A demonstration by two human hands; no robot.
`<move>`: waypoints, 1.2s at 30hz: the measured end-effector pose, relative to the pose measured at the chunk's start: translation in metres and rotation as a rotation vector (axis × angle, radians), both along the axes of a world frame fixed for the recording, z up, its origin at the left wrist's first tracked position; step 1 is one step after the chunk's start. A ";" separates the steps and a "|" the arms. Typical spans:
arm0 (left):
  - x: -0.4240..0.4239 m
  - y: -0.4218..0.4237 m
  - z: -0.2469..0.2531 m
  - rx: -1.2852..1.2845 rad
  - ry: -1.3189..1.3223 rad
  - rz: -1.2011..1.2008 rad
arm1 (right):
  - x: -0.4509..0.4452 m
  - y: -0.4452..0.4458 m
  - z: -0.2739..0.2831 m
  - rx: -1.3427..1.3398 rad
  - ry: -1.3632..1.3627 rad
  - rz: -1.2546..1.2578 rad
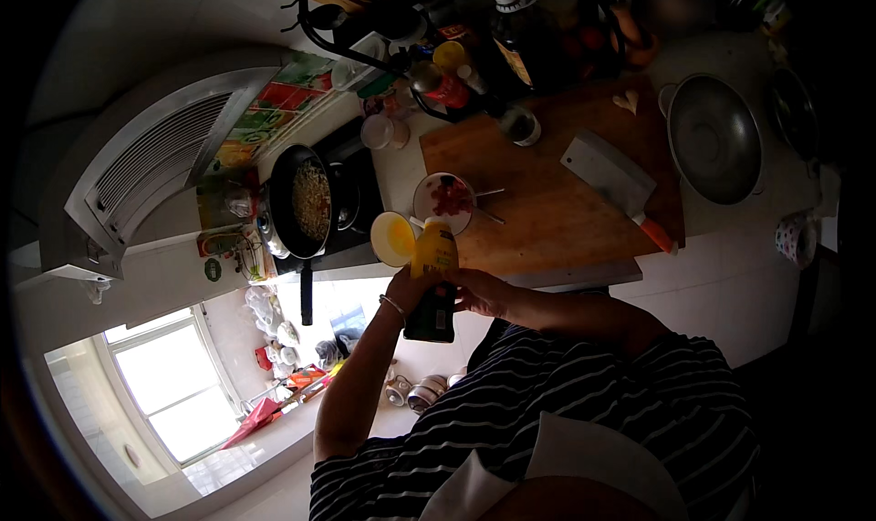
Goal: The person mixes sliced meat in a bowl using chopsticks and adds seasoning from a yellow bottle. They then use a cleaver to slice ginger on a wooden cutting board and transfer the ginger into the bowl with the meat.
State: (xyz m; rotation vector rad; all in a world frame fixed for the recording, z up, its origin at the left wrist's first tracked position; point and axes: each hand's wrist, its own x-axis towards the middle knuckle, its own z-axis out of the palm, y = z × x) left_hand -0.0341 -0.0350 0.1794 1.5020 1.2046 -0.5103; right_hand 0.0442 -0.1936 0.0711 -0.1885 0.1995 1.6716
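A squat bottle (438, 247) with a yellow upper part and a dark lower part is held in front of my chest. Its pale cap points towards the counter. My left hand (413, 290), with a bracelet at the wrist, wraps its left side. From the right, my right hand (484, 292) grips the same bottle with its fingertips. Just past the cap stands a bowl with yellow liquid (399, 239), perhaps beaten egg. Beside it is a white bowl (423, 191) with reddish chopped pieces and what look like chopsticks across its rim.
A frying pan (321, 244) with pale chopped food sits on the stove. A cleaver (609, 172) lies on the wooden cutting board (520, 240), near a small jar (520, 125). A metal wok (715, 138) stands at right. Bottles crowd the rack (356, 56) behind. The range hood (164, 151) overhangs at left.
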 end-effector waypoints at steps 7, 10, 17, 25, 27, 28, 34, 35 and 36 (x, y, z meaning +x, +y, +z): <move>-0.009 -0.005 -0.006 -0.076 -0.178 0.075 | 0.007 -0.002 0.002 0.051 -0.031 0.021; -0.016 -0.019 0.005 0.035 -0.289 0.070 | 0.021 -0.001 0.014 0.110 -0.172 0.040; -0.036 -0.059 0.028 0.332 -0.578 0.064 | 0.079 0.001 0.069 0.406 -0.806 -0.037; -0.049 -0.044 0.043 0.000 -0.826 -0.074 | 0.136 0.027 0.158 0.502 -0.658 -0.051; -0.050 -0.035 0.036 -0.070 -0.878 -0.064 | 0.139 0.033 0.175 0.551 -0.737 -0.105; -0.048 -0.031 0.035 -0.157 -0.938 -0.017 | 0.140 0.034 0.176 0.549 -0.898 -0.101; -0.059 0.006 0.029 -0.301 -1.045 0.003 | 0.068 0.015 0.218 0.503 -2.315 -0.489; -0.058 0.010 0.027 -0.307 -1.065 -0.029 | 0.065 0.014 0.223 0.467 -2.372 -0.469; -0.057 0.012 0.026 -0.330 -1.026 -0.050 | 0.065 0.013 0.221 0.481 -2.331 -0.422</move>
